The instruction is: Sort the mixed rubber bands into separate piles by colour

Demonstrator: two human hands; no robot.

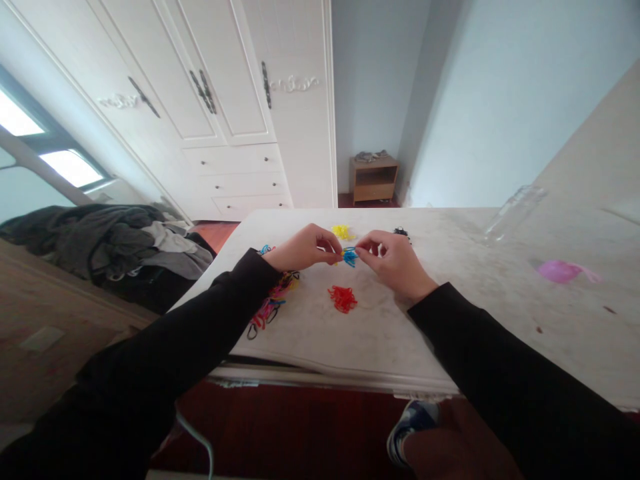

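Small blue rubber bands (349, 259) lie bunched between my two hands over the white table. My right hand (393, 260) is closed in a pinch, a blue strand at its fingertips. My left hand (313, 247) pinches at the other side of the bunch; a bit of yellow shows by its fingertips, and the colour of the band there is unclear. Nearer me is a heap of red rubber bands (343, 299). Beyond my hands sit yellow rubber bands (343, 232) and black rubber bands (401, 232). Mixed-colour rubber bands (270, 307) spread under my left forearm, partly hidden.
On the right of the table (480, 313) are a clear plastic bottle (515, 212) lying tilted and a pink balloon-like thing (559, 271). Dark clothes (100, 247) are piled at the left. Behind stand a white wardrobe (240, 160) and a small wooden cabinet (374, 180).
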